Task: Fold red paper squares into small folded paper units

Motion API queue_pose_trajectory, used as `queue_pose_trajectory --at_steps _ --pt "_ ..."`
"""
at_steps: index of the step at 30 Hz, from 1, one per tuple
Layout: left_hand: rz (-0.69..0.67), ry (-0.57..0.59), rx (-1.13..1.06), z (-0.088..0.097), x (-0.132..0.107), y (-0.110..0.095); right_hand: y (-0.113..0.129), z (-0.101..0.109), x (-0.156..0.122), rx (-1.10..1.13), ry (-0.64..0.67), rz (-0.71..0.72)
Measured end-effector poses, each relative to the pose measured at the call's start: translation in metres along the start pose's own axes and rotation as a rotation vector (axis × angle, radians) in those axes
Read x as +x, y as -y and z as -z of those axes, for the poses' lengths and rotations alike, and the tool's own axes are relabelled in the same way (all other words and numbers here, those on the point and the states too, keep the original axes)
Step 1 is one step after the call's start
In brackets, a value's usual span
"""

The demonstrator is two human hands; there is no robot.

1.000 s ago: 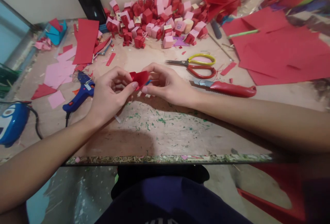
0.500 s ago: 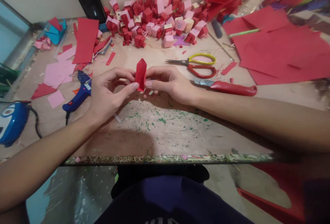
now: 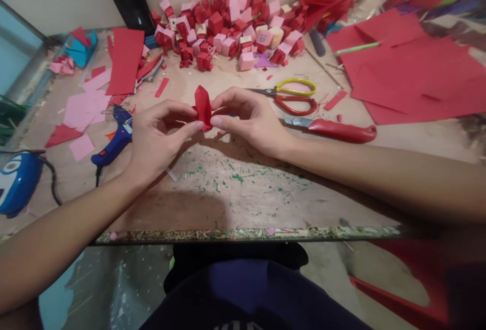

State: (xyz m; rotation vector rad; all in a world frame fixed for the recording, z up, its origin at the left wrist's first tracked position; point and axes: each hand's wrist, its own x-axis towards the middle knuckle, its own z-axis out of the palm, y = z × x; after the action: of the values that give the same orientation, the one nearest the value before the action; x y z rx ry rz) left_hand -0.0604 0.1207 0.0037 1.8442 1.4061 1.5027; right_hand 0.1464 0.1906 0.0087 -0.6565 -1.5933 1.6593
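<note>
Between my two hands, above the middle of the worktable, is a small folded piece of red paper [image 3: 203, 105] with a pointed flap standing up. My left hand [image 3: 161, 135] pinches its left side between thumb and fingers. On its other side, the thumb and fingers of my right hand [image 3: 252, 120] close on the paper's lower right edge. Scissors [image 3: 294, 96] with one yellow and one red handle lie just beyond my right hand. A utility knife [image 3: 337, 129] with a red handle rests beside my right wrist. The blue glue gun [image 3: 114, 142] lies left of my left hand.
Many small red and pink paper boxes [image 3: 228, 31] are heaped at the back. Red sheets [image 3: 417, 77] cover the right side. Pink paper [image 3: 85, 110] and a red strip [image 3: 125, 62] lie left. A blue device [image 3: 18, 183] with a cable sits at far left. The table edge [image 3: 246, 234] runs in front.
The folded red paper has shifted slightly left and tilted, its flap leaning left and its inside showing more. My right hand has moved left and its fingers have risen over the scissors' tip.
</note>
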Motion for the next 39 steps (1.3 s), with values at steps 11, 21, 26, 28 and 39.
queue_pose_trajectory --at_steps 11,21,26,28,39 --pt "0.022 0.041 0.022 0.0 -0.001 -0.004 0.001 0.002 0.001 -0.128 -0.026 0.013" --pt "0.082 0.035 -0.016 0.001 -0.001 -0.013 -0.002 0.002 -0.001 -0.214 -0.034 0.082" --pt "0.155 0.001 -0.045 0.002 0.0 -0.012 -0.001 0.001 -0.002 -0.25 -0.01 0.076" --pt "0.185 -0.018 -0.091 0.001 0.001 -0.011 -0.001 0.001 -0.002 -0.265 -0.013 0.083" --pt "0.178 0.012 -0.067 0.0 0.001 -0.011 0.001 0.0 -0.004 -0.316 0.026 0.146"
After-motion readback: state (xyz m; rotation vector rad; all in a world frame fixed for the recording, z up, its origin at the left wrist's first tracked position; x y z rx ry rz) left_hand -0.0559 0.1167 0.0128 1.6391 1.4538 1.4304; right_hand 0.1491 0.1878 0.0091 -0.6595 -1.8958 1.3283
